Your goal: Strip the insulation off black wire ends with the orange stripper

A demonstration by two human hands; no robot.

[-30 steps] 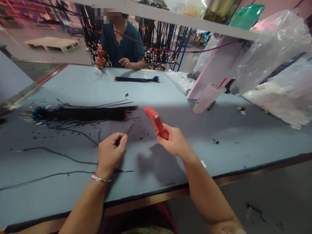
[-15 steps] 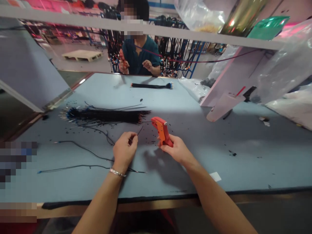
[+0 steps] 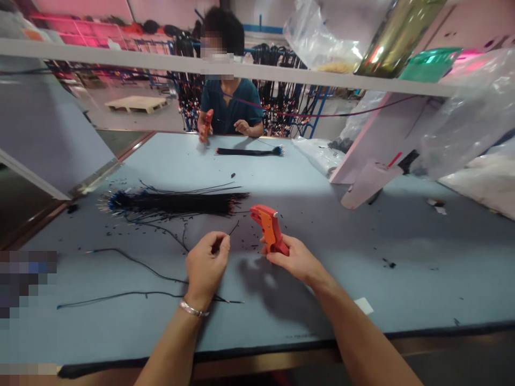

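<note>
Head view: at left, a loose dark wire lies on the table, nearer than a bundle of black wires; next, the left hand pinches a thin black wire, its tip apart from the red-and-orange hand tool raised above the table, gripped in the right hand.

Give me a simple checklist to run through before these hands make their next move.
1. Left hand pinching the black wire: ok.
2. Right hand gripping the red-and-orange tool: ok.
3. Wire tip inside the tool: not ok, a gap separates them.
4. Tabletop swept of scraps: not ok, dark bits lie scattered.
5. Co-worker's hands well away: ok, across the table.
6. Tool's inner edges undamaged: cannot tell, too small to see.
</note>
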